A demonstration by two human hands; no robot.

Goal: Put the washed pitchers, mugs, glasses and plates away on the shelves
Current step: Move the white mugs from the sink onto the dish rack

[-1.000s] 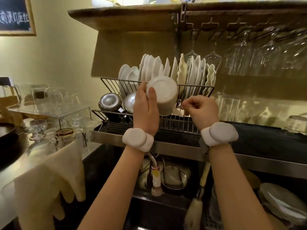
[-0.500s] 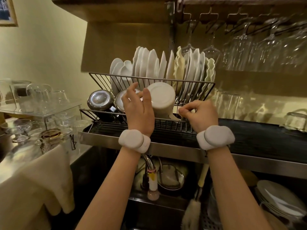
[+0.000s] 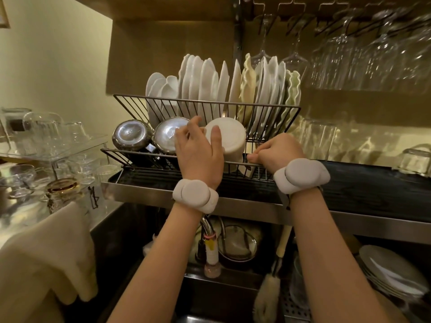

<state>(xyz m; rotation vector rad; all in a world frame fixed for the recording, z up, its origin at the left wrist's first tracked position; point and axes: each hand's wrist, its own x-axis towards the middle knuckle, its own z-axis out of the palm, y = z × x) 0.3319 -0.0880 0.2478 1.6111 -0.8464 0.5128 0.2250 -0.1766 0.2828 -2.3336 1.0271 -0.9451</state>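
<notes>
The two-tier wire dish rack (image 3: pixel 275 108) has white plates (image 3: pixel 203 78) standing on edge up top, probably so they drain. Below sits an upside-down white ceramic mug (image 3: pixel 229 138); the left hand (image 3: pixel 198 152) has relaxed fingers spread against its side. The right hand (image 3: pixel 277 150) is curled round the rack's front wire, probably steadying it.

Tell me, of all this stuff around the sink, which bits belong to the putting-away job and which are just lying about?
Part of the job:
- white mug, upside down in the rack, left hand on it
- right hand, curled at the dish rack
- white plates
- steel pitchers

Just lying about:
- cloth
- bottle brush
- tap
</notes>
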